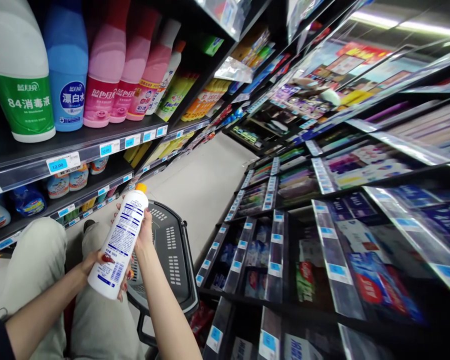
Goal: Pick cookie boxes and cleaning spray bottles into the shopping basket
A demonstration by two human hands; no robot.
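A white plastic bottle point(117, 245) with an orange cap and blue printed text is tilted in front of my knees, its back label and barcode facing me. My left hand point(100, 258) grips its lower part, the thumb on the front and red-nailed fingertips showing past the far edge. Higher up, my right hand point(145, 227) is closed around the bottle's right side, partly hidden behind it. Beneath the right forearm stands a black shopping basket point(172, 227), whose perforated inside shows behind the bottle.
To the left, a shelf point(78, 147) carries cleaning bottles, among them a green-labelled white bottle point(20, 75), a blue bleach bottle point(67, 70) and pink bottles point(105, 70). Shelves with packaged goods point(375, 285) line the right. Pale floor point(206, 170) runs between them.
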